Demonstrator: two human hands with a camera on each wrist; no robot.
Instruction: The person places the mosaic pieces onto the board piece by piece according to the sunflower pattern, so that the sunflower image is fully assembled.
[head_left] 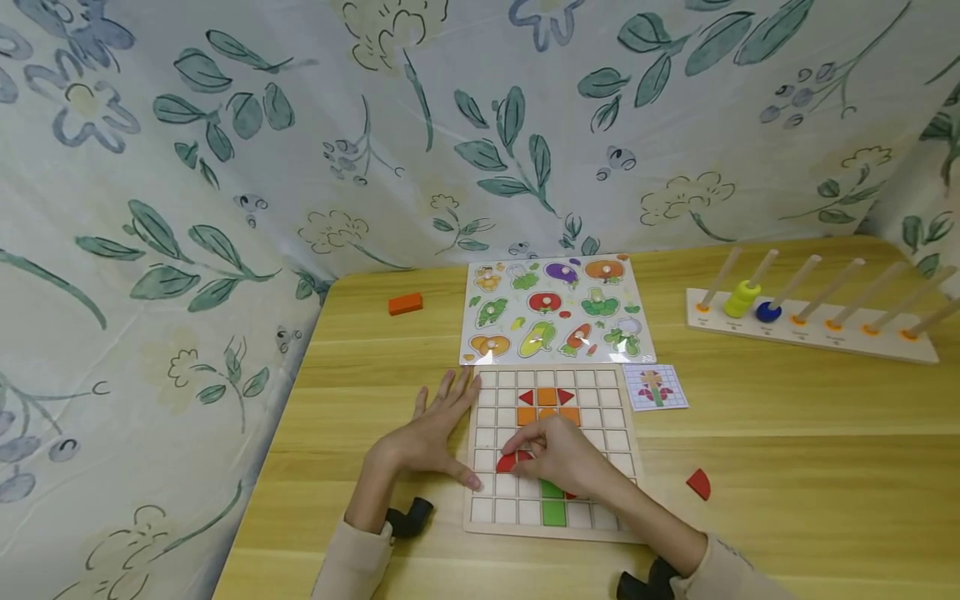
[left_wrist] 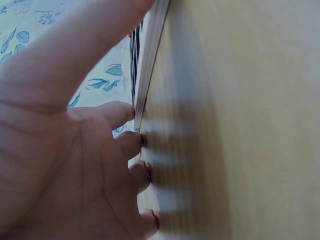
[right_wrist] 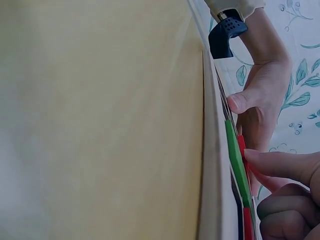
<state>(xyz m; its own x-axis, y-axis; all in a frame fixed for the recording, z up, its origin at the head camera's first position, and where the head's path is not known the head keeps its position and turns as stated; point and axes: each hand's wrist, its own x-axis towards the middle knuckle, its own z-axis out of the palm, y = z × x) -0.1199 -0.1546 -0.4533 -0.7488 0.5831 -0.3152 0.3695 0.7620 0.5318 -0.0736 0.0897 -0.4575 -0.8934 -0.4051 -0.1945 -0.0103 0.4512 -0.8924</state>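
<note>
Wooden table (head_left: 787, 467); hands (both) on grid board (head_left: 487, 510); no legible writing

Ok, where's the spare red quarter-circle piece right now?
In the head view, the loose red quarter-circle piece lies on the bare wooden table, right of the grid puzzle board, below the small pattern card and clear of both hands.

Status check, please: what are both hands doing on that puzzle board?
Left hand flat, steadying grid board. Right hand pressing red piece into place. Nothing in the way.
</note>
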